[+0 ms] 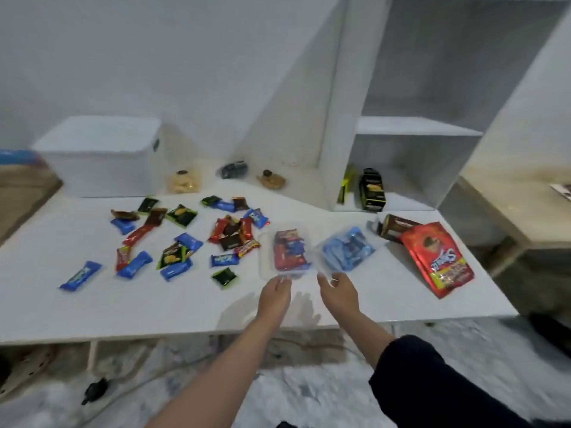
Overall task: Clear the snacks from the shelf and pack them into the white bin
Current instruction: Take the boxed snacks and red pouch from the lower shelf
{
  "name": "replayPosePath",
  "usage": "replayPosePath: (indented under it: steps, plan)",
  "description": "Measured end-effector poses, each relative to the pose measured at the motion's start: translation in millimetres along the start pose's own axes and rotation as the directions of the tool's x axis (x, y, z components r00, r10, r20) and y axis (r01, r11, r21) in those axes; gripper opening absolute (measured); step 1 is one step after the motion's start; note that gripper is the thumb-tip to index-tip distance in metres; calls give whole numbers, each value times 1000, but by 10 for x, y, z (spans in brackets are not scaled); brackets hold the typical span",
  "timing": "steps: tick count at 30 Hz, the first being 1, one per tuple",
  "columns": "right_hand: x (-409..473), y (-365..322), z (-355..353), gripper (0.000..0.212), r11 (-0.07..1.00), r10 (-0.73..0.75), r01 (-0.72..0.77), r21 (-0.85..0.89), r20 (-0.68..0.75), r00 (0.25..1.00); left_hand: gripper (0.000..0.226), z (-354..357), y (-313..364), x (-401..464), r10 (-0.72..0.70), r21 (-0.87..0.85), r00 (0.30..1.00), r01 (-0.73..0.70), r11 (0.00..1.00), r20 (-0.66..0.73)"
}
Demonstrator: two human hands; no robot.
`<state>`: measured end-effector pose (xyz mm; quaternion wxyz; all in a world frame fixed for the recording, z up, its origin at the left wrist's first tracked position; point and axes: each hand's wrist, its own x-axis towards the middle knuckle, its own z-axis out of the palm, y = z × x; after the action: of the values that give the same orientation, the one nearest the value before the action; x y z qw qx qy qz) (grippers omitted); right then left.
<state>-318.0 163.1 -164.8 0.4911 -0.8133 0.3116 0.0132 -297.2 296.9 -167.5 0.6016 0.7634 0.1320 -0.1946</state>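
Left hand (275, 293): fingers on the near edge of the red tray (285, 250), seemingly gripping it.
Right hand (338, 288): fingers pinch the blue tray's (346, 253) near corner.
Risk: both trays are held only by an edge, so they may tip and spill packs.
Loose snacks (179, 239): scattered on the worktop (154, 307), between trays and bin.
Bin (102, 156): far left, lid on; I think this blocks packing.
Shelf (401, 202): black box (372, 189) inside.
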Motion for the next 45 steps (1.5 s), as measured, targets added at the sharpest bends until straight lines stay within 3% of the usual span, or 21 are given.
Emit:
replayPosePath:
  steps: [4, 7, 11, 15, 17, 21, 25, 27, 33, 38, 42, 45]
  plan:
    - [461, 364, -863, 56, 998, 41, -35, 55, -111, 993, 21, 914, 346, 167, 94, -23, 993, -93, 995, 67]
    - [756, 544, -1356, 53, 997, 53, -41, 63, -198, 979, 26, 1408, 593, 326, 110, 2, 989, -111, 994, 103]
    - [1167, 672, -1901, 43, 999, 10, -24, -49, -283, 959, 24, 1887, 903, 597, 153, 28, 980, -158, 987, 131]
    - [1596, 733, -2262, 64, 986, 53, -108, -130, -369, 928, 30, 2168, 1211, 1034, 187, 74, 974, -197, 978, 126]
    - [1834, 774, -2365, 68, 977, 86, -150, -153, -364, 927, 41, 2251, 1374, 1317, 218, 187, 972, -231, 955, 89]
    - [2305, 830, -2486, 79, 950, 127, -213, -228, -342, 931, 47, 2375, 1717, 1879, 338, 393, 939, -336, 856, 66]
    - [2767, 770, -2569, 111, 903, 150, -248, -352, -282, 948, 59, 2479, 2000, 2496, 406, 560, 910, -378, 737, 79]
    - [2943, 743, -2580, 116, 865, 145, -232, -445, -220, 964, 65, 2523, 2128, 2753, 426, 658, 900, -374, 654, 88]
    - [3333, 756, -2594, 106, 814, 91, -85, -574, -19, 996, 90, 2621, 2431, 3214, 250, 852, 966, -189, 488, 71]
    - [3574, 820, -2652, 119, 860, 115, -35, -509, 127, 985, 121, 2903, 2476, 3436, 102, 900, 995, -58, 432, 15]
    - [3653, 763, -2727, 89, 789, 125, 26, -614, 202, 971, 124, 3201, 2480, 3382, 79, 891, 997, -48, 451, 14]
    - [3657, 733, -2733, 81, 816, 113, 45, -576, 236, 965, 134, 3383, 2407, 3314, 32, 861, 999, 1, 508, -20]
